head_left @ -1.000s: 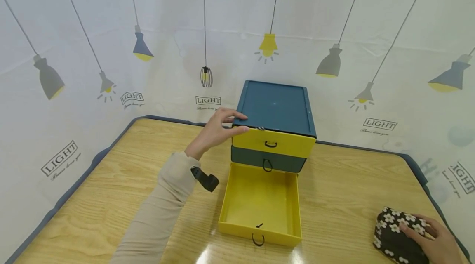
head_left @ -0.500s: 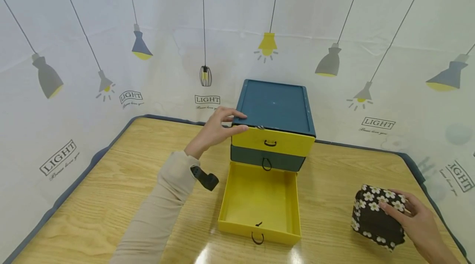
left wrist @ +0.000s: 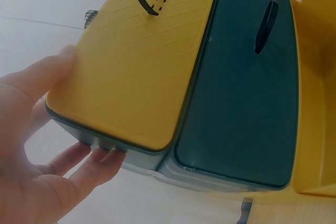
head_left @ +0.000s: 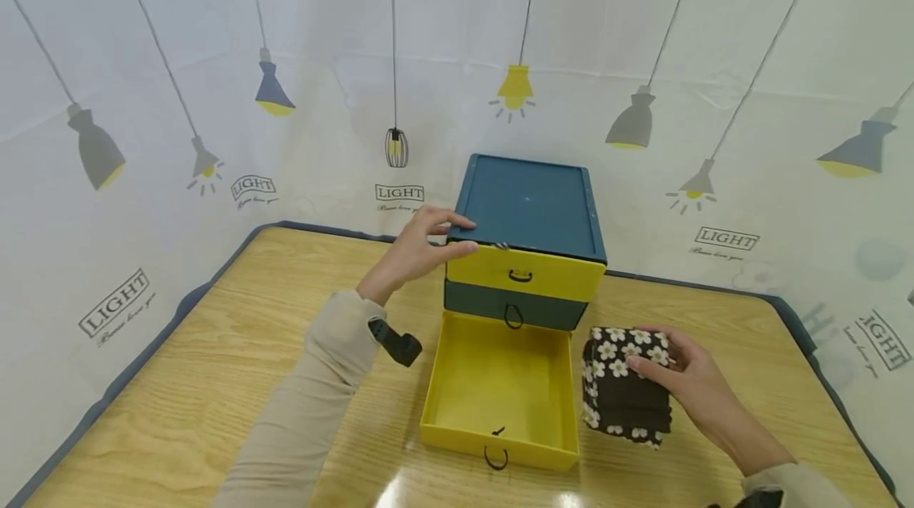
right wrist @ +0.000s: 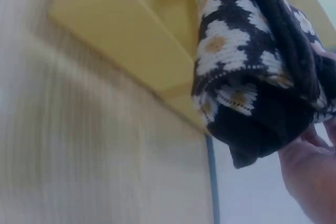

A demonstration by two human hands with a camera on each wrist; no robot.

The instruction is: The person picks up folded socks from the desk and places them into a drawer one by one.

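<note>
A small drawer unit (head_left: 528, 202) with a blue top stands at the back of the table. Its top yellow drawer (head_left: 557, 274) and green middle drawer (head_left: 514, 302) are closed; the bottom yellow drawer (head_left: 457, 438) is pulled out, with nothing inside. My left hand (head_left: 410, 254) grips the unit's front left corner, thumb at the yellow front, fingers around the edge, as the left wrist view shows. Just right of the open drawer, my right hand (head_left: 696, 381) holds a folded black cloth (head_left: 631, 405) with white flowers, thumb on its near face. Its far-side fingers are mostly hidden.
The wooden table (head_left: 236, 317) has a dark blue edge. Behind it hangs a white curtain (head_left: 321, 135) printed with lamps. Black loop pulls, such as the bottom drawer's handle (head_left: 496, 459), hang on the drawer fronts.
My right hand has carried the folded cloth leftward and away from me, from the table's right side to beside the open drawer. My left hand stays on the unit's corner.
</note>
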